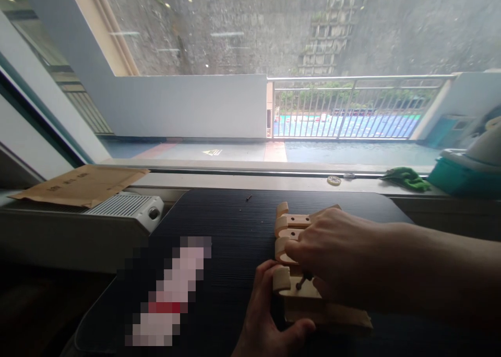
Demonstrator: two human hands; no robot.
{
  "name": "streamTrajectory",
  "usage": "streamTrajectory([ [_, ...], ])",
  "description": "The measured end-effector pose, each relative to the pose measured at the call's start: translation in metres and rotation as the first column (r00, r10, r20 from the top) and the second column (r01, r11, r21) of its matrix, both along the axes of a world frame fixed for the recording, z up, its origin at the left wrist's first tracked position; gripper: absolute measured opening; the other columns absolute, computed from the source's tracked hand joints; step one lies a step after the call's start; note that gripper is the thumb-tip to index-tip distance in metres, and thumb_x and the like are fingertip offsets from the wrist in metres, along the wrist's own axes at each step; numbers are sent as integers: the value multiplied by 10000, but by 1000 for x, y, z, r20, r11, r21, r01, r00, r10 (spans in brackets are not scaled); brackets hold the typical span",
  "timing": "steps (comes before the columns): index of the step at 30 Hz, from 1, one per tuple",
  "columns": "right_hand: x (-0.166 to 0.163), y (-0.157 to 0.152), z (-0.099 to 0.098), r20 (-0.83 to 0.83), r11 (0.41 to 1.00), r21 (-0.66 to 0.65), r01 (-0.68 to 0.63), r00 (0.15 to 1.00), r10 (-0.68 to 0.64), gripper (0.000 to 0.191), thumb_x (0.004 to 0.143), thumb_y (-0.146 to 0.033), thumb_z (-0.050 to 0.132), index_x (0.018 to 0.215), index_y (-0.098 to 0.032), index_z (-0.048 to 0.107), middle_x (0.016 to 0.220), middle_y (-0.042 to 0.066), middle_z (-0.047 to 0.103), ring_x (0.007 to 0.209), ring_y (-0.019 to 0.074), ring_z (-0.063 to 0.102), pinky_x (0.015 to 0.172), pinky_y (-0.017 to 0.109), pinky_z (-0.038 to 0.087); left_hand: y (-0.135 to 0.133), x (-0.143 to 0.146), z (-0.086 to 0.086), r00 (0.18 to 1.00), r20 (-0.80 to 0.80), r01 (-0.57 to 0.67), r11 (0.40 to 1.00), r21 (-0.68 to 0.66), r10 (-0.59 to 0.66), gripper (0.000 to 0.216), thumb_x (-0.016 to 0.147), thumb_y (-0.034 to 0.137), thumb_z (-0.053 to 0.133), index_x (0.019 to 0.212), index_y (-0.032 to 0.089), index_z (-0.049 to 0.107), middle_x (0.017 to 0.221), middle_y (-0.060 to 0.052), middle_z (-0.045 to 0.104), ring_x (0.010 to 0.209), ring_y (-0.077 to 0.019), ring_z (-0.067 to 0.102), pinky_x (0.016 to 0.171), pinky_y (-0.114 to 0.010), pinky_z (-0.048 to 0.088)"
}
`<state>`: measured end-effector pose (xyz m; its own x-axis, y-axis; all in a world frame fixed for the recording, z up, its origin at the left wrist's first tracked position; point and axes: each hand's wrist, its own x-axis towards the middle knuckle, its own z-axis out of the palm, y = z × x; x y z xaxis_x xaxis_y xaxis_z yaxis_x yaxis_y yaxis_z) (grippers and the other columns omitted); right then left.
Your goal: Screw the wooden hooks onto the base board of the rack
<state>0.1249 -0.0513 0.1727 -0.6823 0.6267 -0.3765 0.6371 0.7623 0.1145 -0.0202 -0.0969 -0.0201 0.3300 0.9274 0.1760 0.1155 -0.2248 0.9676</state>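
Note:
A pale wooden assembly (291, 226) made of several rounded jointed pieces lies on the black table (227, 226). My left hand (266, 315) grips its near end, thumb under the flat base (332, 315) and fingers round a small wooden wheel-like piece (281, 280). My right hand (332, 252) reaches across from the right. Its fingers are pinched on a small dark screw or pin (302, 282) that sticks out of the wood.
A blurred pink and white object (172, 289) lies on the table's left. A tiny dark screw (248, 198) sits near the far edge. Beyond are a white heater (125, 208) with cardboard (78, 185), a tape roll (334, 180), a green cloth (407, 178) and a teal box (462, 177).

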Motion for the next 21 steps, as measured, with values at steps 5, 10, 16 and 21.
streamTrajectory([
  [5,1,3,-5,-117,997,-60,-43,992,35,128,734,-129,598,836,-197,634,763,4,642,596,146,546,477,275,267,3,1,2,999,-7,-32,998,62,32,635,665,400,763,1223,290,480,1300,-55,444,1235,-309,437,1013,-421,391],
  [10,3,0,-15,-88,999,4,-46,995,46,99,765,-100,558,781,-175,621,688,15,613,532,129,483,495,290,246,2,0,-1,1000,-4,-9,999,44,10,628,675,407,749,1221,260,475,1284,-78,433,1180,-316,482,972,-435,424],
  [16,5,-3,-3,-66,999,23,41,997,-39,86,814,-198,557,794,-157,630,710,47,618,579,141,547,498,267,278,-2,0,2,1000,2,-9,1000,13,9,646,700,394,730,1263,253,447,1342,-86,382,1222,-318,445,997,-428,402],
  [21,3,-2,8,-98,999,-33,20,995,-23,80,749,-153,615,818,-177,647,712,28,621,597,135,558,502,240,303,-3,1,3,1000,-16,-22,1000,9,22,626,695,415,733,1241,257,470,1301,-78,415,1183,-310,474,983,-414,414],
])
